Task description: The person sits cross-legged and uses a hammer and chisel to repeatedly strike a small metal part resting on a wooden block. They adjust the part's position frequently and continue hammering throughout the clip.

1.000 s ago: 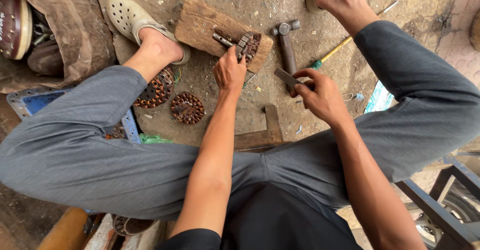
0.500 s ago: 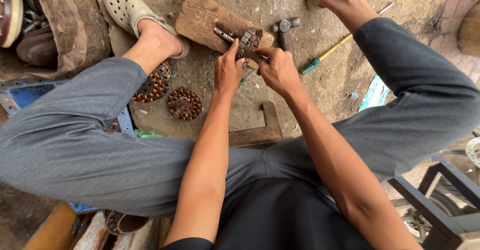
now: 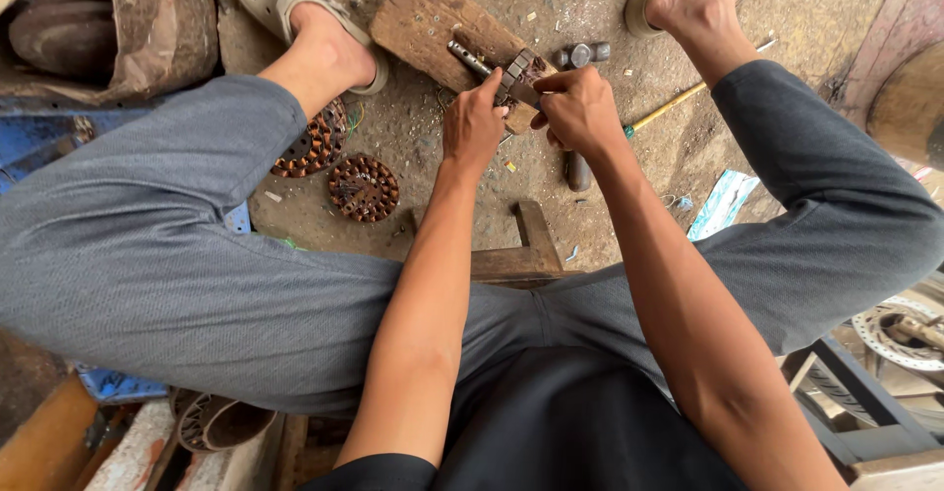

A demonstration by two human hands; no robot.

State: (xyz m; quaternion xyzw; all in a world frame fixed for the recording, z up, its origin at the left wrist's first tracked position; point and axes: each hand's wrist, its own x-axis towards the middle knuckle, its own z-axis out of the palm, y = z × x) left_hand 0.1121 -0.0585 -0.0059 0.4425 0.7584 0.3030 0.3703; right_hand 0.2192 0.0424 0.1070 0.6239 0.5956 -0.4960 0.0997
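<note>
A small motor armature with copper windings and a steel shaft lies on a worn wooden block on the ground between my feet. My left hand grips the armature's near side with fingers curled on it. My right hand is closed around a short dark metal tool whose tip rests against the armature. The two hands almost touch each other.
A hammer lies just right of the block, partly under my right hand. A yellow-handled screwdriver lies farther right. Two round copper-wound stators sit by my left leg. A wooden frame piece is near my knees.
My right hand left the spot beside the hammer, where it took up the small metal tool, and moved left to the armature. My left hand stayed on the armature.
</note>
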